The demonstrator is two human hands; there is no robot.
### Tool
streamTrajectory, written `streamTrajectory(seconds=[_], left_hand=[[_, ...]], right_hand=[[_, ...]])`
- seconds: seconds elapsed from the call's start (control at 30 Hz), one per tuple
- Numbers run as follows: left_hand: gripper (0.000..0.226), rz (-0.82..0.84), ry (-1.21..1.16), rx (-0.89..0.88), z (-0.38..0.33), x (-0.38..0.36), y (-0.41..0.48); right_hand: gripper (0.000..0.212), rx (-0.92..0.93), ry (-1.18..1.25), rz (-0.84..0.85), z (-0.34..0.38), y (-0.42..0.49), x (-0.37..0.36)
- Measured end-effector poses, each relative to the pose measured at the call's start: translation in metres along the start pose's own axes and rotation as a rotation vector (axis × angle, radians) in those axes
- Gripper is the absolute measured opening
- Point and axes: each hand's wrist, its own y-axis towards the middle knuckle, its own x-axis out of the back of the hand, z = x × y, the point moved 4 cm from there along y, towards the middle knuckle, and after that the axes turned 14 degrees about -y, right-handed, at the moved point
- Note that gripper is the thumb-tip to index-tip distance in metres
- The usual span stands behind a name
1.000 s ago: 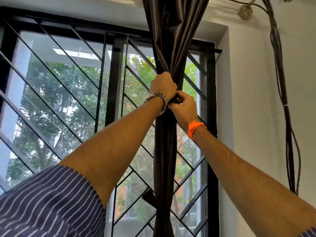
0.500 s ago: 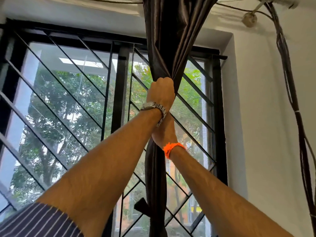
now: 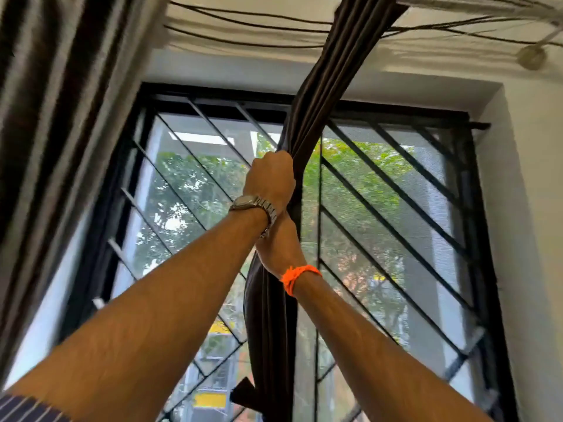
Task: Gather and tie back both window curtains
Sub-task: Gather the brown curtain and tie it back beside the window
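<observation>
My left hand [image 3: 269, 181] is clenched around the gathered dark brown curtain [image 3: 320, 95], which rises from my fist to the top of the window. Directly below, touching that wrist by the metal watch [image 3: 254, 205], my right hand [image 3: 278, 245] clasps the same bunch, which hangs on down between my forearms. A second curtain [image 3: 58, 117] hangs blurred at far left, well apart, before the barred window [image 3: 396, 190].

Window grille [image 3: 393, 190] behind (diagonal bars); second curtain [image 3: 54, 111] hanging left.
</observation>
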Motion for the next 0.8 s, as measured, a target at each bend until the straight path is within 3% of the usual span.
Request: streamTrajectory(seconds=[0.1, 0.3, 0.6, 0.8], left_hand=[[0.024, -0.001, 0.049, 0.017, 0.047, 0.034, 0.0], [0.023, -0.032, 0.165, 0.085, 0.149, 0.106, -0.003], [0.024, -0.099, 0.246, 0.181, 0.271, 0.201, -0.004], [0.025, -0.149, 0.247, 0.197, 0.346, 0.251, -0.005]], right_hand=[[0.065, 0.004, 0.07, 0.07, 0.055, 0.001, -0.037], [0.052, 0.119, 0.021, 0.13, 0.146, -0.003, -0.117], [0.052, 0.182, 0.189, 0.158, 0.259, 0.002, -0.231], [0.06, 0.182, 0.218, 0.32, 0.313, 0.005, -0.291]])
